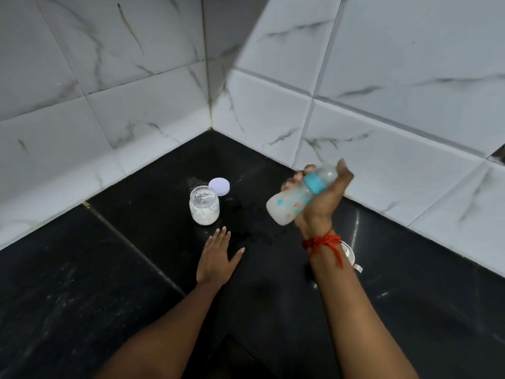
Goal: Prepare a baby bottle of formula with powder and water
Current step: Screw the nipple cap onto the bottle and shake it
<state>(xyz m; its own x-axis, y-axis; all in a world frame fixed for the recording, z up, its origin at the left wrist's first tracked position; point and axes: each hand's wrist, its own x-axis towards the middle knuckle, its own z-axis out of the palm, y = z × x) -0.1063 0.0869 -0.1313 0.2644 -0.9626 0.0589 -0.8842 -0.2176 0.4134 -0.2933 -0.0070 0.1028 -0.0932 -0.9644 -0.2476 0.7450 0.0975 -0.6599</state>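
Note:
My right hand (325,198) grips a baby bottle (289,205) with a teal collar and clear cap, tilted almost on its side above the black counter (109,283); the bottle looks blurred and holds milky white liquid. My left hand (217,258) rests flat on the counter with straight fingers, just below an open glass jar (204,207) of white powder. The jar's white lid (219,186) lies on the counter behind it.
White marble-look tiled walls (136,105) meet in a corner behind the jar. A partly hidden clear and white object (351,255) lies on the counter behind my right wrist, which wears a red thread. Dark wet marks spot the counter between my hands.

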